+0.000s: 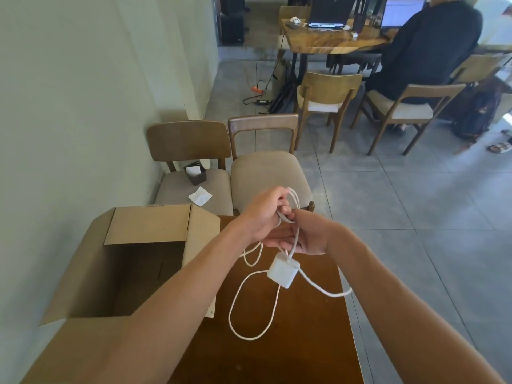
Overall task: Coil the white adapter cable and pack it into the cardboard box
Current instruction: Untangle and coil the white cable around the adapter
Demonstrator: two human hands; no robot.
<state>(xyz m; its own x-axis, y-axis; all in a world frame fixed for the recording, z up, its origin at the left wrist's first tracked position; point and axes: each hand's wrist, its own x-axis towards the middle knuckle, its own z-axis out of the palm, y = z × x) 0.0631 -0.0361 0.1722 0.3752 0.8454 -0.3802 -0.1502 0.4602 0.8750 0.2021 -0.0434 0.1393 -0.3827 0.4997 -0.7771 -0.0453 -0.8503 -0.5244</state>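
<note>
Coiling approx. half done. L hand (266, 214) grips a few loops of white adapter cable (235, 309), just right of cardboard box (146, 225). R hand (304, 239) fingers straight under cable; thumb pinch unclear. Adapter brick (283, 273) + slack hang loose. Box open, cable not yet in.

Looks like a shared office or café-style workspace: a person (426, 45) sits at a wood table (332, 41) with laptops (328, 12) open on it. Matching cushioned chairs (327, 98) stand on a grey tiled floor (388, 203), where a power strip (257, 90) lies with cords plugged in.
</note>
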